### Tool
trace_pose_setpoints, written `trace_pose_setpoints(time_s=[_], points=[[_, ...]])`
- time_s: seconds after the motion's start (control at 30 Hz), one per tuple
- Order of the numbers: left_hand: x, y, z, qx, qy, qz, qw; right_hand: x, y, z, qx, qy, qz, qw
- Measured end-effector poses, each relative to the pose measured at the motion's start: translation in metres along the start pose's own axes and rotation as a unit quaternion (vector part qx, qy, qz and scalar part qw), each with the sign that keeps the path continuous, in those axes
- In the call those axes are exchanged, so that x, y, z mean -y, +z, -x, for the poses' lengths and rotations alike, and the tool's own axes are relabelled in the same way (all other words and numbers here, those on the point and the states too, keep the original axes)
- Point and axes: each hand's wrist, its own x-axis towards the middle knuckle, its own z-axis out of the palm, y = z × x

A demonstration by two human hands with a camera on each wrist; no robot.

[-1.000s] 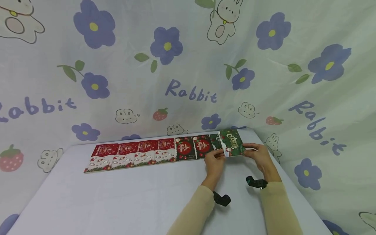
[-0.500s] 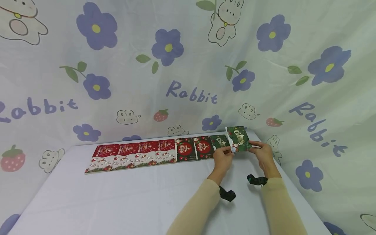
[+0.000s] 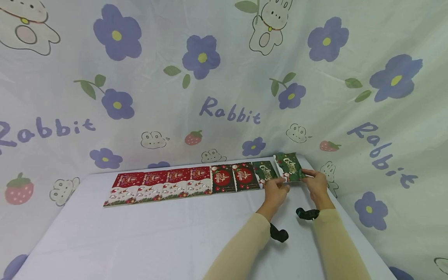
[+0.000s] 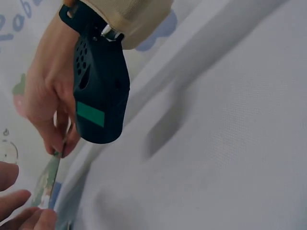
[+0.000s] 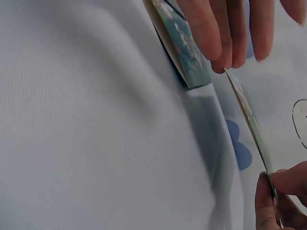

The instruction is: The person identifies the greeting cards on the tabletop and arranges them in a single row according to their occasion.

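Observation:
A green Christmas card [image 3: 289,167] is tilted up off the table at the right end of a row of cards. My right hand [image 3: 316,188] pinches its right edge between thumb and fingers, seen closely in the right wrist view, where the card [image 5: 249,115] shows edge-on. My left hand [image 3: 274,194] is at the card's lower left corner, its extended fingertips [image 5: 228,62] right at the edge. Just left of the held card, another green card [image 3: 263,170] lies flat, its lower part partly covered by the left fingers.
Several red-and-white cards [image 3: 150,186] and two dark cards with red circles [image 3: 222,179] continue the row leftward on the white table [image 3: 140,241]. Behind hangs a curtain [image 3: 224,85] printed with flowers and rabbits. Each wrist wears a black camera [image 3: 307,214].
The held card has moved right, off the green card it overlapped, now fully exposing that card's upper part. It has tipped lower. Both hands have shifted right, the left hand further.

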Motion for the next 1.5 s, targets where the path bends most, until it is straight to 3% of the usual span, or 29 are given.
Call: trace_pose_setpoints(time_s=[0.13, 0.57, 0.93, 1.5], points=[[0.001, 0.004, 0.000, 0.018, -0.010, 0.003, 0.9998, -0.003, 0.000, -0.003, -0.004, -0.001, 0.007, 1.0000], [0.006, 0.008, 0.001, 0.042, -0.030, -0.051, 0.9974, -0.010, 0.002, -0.011, -0.018, 0.005, 0.042, 0.9990], [0.009, 0.013, 0.004, 0.076, -0.039, -0.045, 0.9953, -0.012, 0.002, -0.014, -0.020, 0.003, 0.055, 0.9983], [0.010, 0.020, 0.011, 0.086, -0.037, -0.055, 0.9941, -0.023, 0.007, -0.015, -0.030, -0.006, 0.081, 0.9963]])
